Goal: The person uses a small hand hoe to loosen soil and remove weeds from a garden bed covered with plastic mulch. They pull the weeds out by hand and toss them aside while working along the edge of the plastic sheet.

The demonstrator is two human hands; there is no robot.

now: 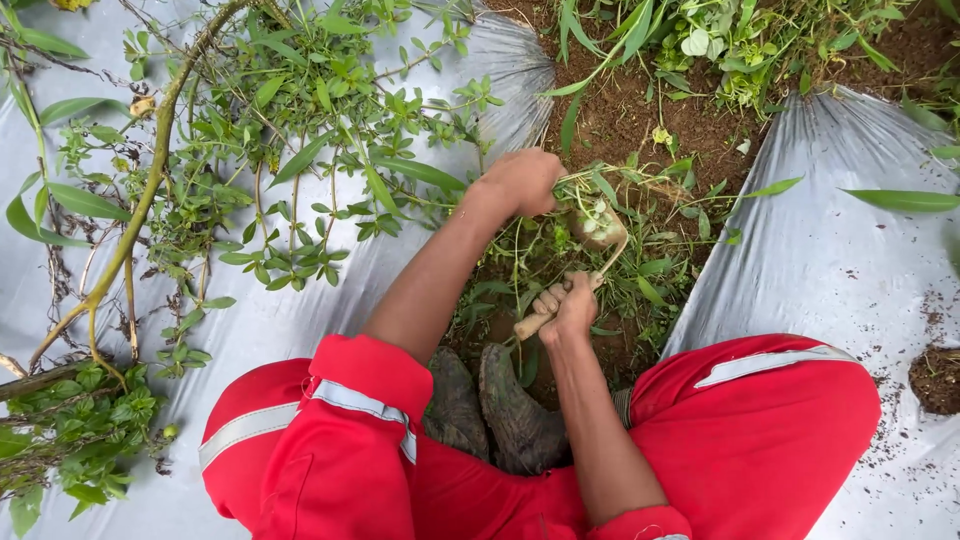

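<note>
Narrow soil furrow point(640, 120) between plastic sheets point(830, 250); left hand point(522, 182) fisted on weeds point(610, 190), right hand point(568, 305) clamped on sickle point(600, 245).

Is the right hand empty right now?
No, the right hand is closed around the wooden handle of a small sickle, while the left hand grips a bunch of weed stems above it.

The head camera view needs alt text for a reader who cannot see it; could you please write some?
Seen from above, a crouching person in red overalls grips a bunch of weeds with the left hand while the right hand holds a small sickle by its wooden handle. Silver plastic mulch flanks the bare soil, and muddy boots show below.
</note>
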